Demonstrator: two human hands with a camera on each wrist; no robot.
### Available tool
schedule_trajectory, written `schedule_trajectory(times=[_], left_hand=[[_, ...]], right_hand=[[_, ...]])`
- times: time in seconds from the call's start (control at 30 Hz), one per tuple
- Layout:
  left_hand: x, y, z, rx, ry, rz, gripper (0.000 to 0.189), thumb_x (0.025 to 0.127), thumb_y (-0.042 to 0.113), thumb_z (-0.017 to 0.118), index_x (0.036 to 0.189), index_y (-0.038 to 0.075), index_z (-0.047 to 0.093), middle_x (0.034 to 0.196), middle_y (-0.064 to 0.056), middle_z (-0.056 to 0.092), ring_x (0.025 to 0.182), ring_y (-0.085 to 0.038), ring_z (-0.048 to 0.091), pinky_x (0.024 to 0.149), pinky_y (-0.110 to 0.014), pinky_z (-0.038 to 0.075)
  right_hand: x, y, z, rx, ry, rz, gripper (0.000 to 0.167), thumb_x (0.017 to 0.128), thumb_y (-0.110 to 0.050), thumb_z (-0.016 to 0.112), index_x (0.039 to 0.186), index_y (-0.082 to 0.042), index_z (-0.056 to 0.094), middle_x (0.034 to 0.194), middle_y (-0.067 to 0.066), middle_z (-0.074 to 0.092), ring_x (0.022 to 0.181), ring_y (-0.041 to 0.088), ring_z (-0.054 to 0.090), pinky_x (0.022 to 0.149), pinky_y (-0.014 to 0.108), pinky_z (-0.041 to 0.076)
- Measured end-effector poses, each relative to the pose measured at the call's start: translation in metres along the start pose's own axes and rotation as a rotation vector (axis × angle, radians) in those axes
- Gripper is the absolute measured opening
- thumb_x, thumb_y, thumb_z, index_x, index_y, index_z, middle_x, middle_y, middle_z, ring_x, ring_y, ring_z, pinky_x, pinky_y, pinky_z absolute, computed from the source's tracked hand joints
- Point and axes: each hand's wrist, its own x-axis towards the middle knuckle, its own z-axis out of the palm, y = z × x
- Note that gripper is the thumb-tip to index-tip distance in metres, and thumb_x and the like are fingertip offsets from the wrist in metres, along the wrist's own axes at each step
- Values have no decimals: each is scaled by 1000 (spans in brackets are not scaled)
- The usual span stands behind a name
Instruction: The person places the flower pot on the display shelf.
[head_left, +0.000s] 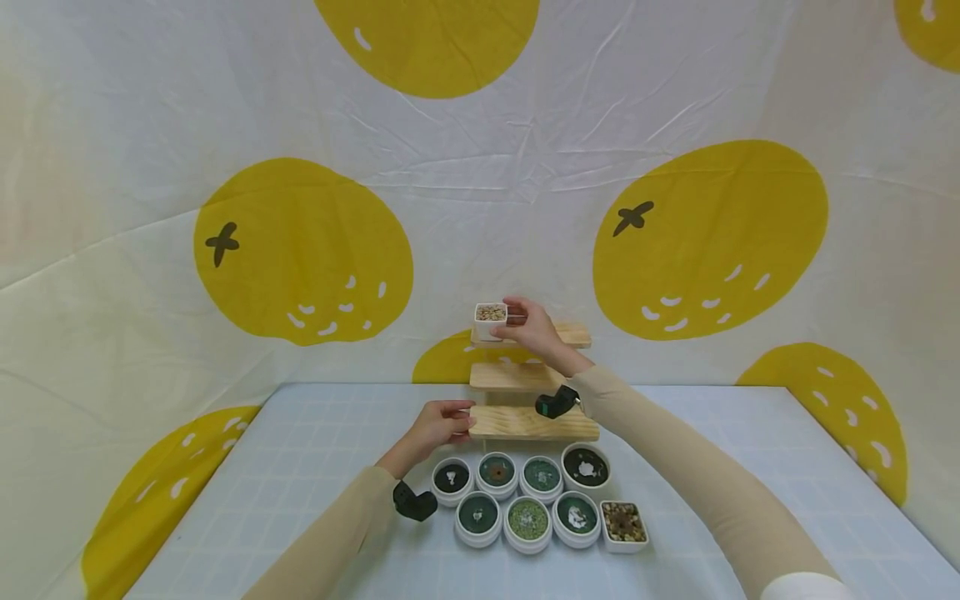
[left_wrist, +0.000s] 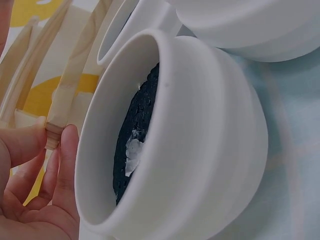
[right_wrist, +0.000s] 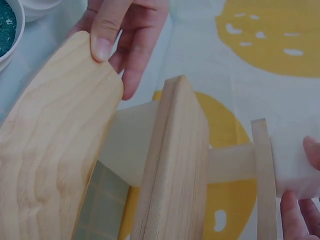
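In the head view a three-tier wooden shelf (head_left: 517, 377) stands at the back of the table. My right hand (head_left: 534, 329) grips a small square white pot (head_left: 491, 314) filled with pebbles, at the left end of the top tier. In the right wrist view that pot (right_wrist: 296, 162) appears to sit against the top board (right_wrist: 264, 175). My left hand (head_left: 438, 423) pinches the left end of the bottom board (head_left: 532, 423), thumb on its upper face and fingers below, as the left wrist view also shows.
Several round white pots, among them one with green granules (head_left: 528, 520), stand in two rows before the shelf. A square pot of pebbles (head_left: 624, 523) ends the front row at right. A patterned cloth (head_left: 480, 192) hangs behind the table (head_left: 300, 467).
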Motion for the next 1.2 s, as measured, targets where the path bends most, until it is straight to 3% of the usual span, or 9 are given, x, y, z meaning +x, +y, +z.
schedule_trajectory(times=[0.23, 0.3, 0.77, 1.2], left_hand=[[1, -1, 0, -5, -3, -1, 36, 89, 3, 65, 124, -4, 60, 104, -18, 67, 67, -10, 61, 67, -32, 61], [-5, 5, 0, 2, -3, 8, 36, 89, 2, 64, 124, -6, 60, 101, -18, 67, 67, -10, 61, 66, -31, 61], [5, -2, -1, 13, -11, -30, 37, 89, 4, 65, 125, -1, 61, 100, -15, 68, 68, -11, 62, 66, -28, 60], [7, -4, -1, 31, -9, -35, 38, 89, 5, 65, 126, -1, 60, 106, -17, 68, 70, -11, 63, 68, -28, 60]], right_hand=[[-1, 1, 0, 13, 13, 4, 66, 86, -10, 71, 143, -2, 40, 141, 22, 46, 126, 37, 50, 105, 46, 46], [-2, 1, -1, 22, 18, 3, 66, 85, -11, 72, 143, -3, 41, 140, 21, 46, 126, 36, 50, 105, 46, 46], [-18, 2, -4, -45, 71, -61, 62, 81, -7, 74, 136, -2, 46, 134, 21, 50, 121, 38, 51, 99, 47, 50], [-37, 8, -11, -15, 103, -124, 61, 78, -3, 76, 132, 4, 47, 131, 27, 49, 117, 41, 51, 98, 50, 49]])
